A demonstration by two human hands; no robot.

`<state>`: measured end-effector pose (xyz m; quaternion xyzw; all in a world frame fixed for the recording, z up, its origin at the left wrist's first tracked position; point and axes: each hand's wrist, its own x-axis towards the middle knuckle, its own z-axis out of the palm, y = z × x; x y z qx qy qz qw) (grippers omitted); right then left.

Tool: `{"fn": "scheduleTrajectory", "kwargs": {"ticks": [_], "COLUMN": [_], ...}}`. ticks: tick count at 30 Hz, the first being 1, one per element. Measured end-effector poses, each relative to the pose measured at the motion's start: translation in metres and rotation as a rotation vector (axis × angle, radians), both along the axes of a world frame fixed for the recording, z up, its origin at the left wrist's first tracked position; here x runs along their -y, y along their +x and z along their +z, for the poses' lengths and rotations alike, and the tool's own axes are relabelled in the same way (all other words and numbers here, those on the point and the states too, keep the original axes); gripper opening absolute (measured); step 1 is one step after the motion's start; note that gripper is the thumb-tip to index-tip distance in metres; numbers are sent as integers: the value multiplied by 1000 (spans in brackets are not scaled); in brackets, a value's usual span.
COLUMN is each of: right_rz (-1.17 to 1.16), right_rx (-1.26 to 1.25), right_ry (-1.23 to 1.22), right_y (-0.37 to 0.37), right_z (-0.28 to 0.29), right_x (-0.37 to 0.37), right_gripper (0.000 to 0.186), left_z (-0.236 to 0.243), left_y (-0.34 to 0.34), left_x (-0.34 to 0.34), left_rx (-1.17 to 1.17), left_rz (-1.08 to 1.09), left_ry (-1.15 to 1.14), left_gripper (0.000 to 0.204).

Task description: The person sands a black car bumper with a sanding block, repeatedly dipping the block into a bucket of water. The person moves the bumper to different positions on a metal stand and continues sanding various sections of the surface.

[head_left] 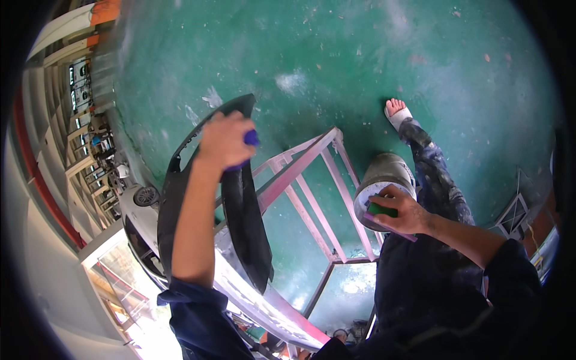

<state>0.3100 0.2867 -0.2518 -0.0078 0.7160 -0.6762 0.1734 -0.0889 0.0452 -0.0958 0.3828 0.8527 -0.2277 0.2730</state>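
A dark car bumper (243, 222) lies along the left side, on a metal stand (300, 165). My left hand (227, 139) is closed around a soft-looking purple pad (251, 138) and rests over the bumper's far part. Whether the pad touches the surface is hidden by my fingers. On the right, my right hand (403, 211) grips a green block (382, 209) with a thin purple strip (399, 231) along its underside, over the mouth of a grey bucket (387, 168). Pale, whitish contents show inside the bucket.
Green floor (336, 54) with whitish stains spreads around the stand. My leg and sandalled foot (397, 114) are beside the bucket. A light-coloured car (139, 207) stands at the left. Another metal frame (513, 213) is at the far right.
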Motion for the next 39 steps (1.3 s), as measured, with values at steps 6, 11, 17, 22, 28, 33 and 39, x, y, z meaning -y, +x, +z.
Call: {"fn": "scheduleTrajectory", "kwargs": {"ticks": [6, 11, 17, 22, 28, 33, 39], "right_rz": [11, -52, -95, -189, -353, -359, -150], "right_rx": [52, 86, 239, 676, 820, 936, 708], "right_ry": [22, -18, -123, -352, -290, -291, -378], "right_y": [33, 70, 110, 136, 169, 171, 177], "right_z": [19, 25, 21, 48, 43, 40, 38], "right_x": [-22, -19, 13, -6, -22, -20, -3], "right_gripper": [53, 55, 51, 49, 56, 55, 53], "left_z": [71, 112, 87, -2, -146, -179, -79], "left_y": [141, 226, 362, 438, 526, 582, 592], "left_x": [-39, -25, 11, 12, 32, 50, 5], "left_rx": [-18, 240, 237, 188, 194, 91, 130], "left_rz": [-244, 108, 503, 790, 991, 1053, 851], "left_ry": [-256, 1, 293, 773, 948, 629, 911], "left_gripper": [33, 36, 40, 33, 30, 31, 89]}}
